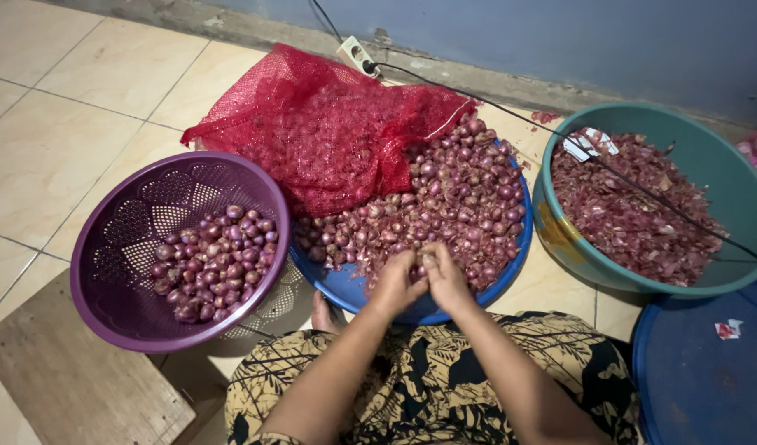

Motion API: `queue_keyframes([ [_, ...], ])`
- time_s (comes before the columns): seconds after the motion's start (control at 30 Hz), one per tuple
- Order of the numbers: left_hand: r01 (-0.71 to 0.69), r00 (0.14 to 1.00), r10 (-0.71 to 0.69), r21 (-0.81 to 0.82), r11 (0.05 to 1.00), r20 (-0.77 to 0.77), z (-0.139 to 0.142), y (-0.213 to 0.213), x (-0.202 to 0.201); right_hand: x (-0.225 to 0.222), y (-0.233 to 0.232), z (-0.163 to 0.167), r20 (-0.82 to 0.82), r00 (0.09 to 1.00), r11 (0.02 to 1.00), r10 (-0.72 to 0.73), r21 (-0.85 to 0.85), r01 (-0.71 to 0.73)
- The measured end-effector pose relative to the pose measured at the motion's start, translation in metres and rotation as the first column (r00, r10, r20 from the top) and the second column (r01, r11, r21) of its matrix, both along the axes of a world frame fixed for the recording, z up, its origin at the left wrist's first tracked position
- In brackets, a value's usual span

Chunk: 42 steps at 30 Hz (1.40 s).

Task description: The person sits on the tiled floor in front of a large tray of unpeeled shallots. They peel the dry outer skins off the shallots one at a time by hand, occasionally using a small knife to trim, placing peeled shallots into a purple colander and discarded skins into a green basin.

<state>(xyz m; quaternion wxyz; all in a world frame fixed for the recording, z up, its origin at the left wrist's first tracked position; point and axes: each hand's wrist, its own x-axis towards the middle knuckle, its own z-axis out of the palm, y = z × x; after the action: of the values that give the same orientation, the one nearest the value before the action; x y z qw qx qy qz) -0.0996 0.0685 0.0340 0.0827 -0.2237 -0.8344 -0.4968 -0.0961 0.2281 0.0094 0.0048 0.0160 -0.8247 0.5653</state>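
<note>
While both hands meet over the near edge of the pile, keep the work small and close — your left hand [392,283] and right hand [446,278] are pressed together with the fingers curled round one shallot [428,257], which shows only as a sliver between the fingertips, so how firm the hold is cannot be told. That shallot sits just above the near rim of the blue tray [500,272], touching the heap of unpeeled shallots [444,206] that fills it.

My judgement is that the skin is being worked off one bulb at a time. Pinch near the tip and pull the dry skin away in one strip rather than scratching at it — less flesh is lost that way. Hold the bulb low over the tray so a slip drops it back on the heap, not on the floor.

The purple basket [123,247] with the peeled bulbs stands to the left, near your knee; the green basin [724,165] of skins stands to the right, farther off. Keep the two streams apart: bulb left, skin right. A black cable [642,191] runs across the basin, so mind it when you reach there. The red net sack [329,124] lies on the far side of the heap.
</note>
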Motion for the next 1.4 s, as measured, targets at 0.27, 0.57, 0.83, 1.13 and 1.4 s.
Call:
queue_keyframes([
  [0.27, -0.197, 0.881, -0.024, 0.412, 0.890, 0.473, -0.026, -0.023, -0.024, 0.001, 0.010, 0.028, 0.229, 0.969, 0.970, 0.096, -0.241, -0.039],
  [0.57, -0.094, 0.809, -0.268, 0.565, 0.820, 0.523, -0.057, -0.025, -0.035, 0.016, 0.000, 0.047, 0.169, 0.982, 0.963, 0.083, 0.242, -0.123],
  [0.83, -0.016, 0.784, -0.279, 0.467, 0.884, 0.555, -0.058, -0.017, -0.023, 0.002, 0.005, 0.011, 0.142, 0.982, 0.982, 0.122, -0.161, -0.099],
  [1.13, -0.260, 0.536, -0.531, 0.726, 0.636, 0.657, -0.050, -0.035, -0.028, 0.019, 0.003, 0.055, 0.179, 0.968, 0.984, 0.174, -0.005, -0.176],
  [1.4, -0.119, 0.484, -0.609, 0.736, 0.666, 0.629, -0.049, -0.033, -0.025, 0.011, 0.004, 0.022, 0.085, 0.976, 0.965, 0.198, -0.192, -0.179],
])
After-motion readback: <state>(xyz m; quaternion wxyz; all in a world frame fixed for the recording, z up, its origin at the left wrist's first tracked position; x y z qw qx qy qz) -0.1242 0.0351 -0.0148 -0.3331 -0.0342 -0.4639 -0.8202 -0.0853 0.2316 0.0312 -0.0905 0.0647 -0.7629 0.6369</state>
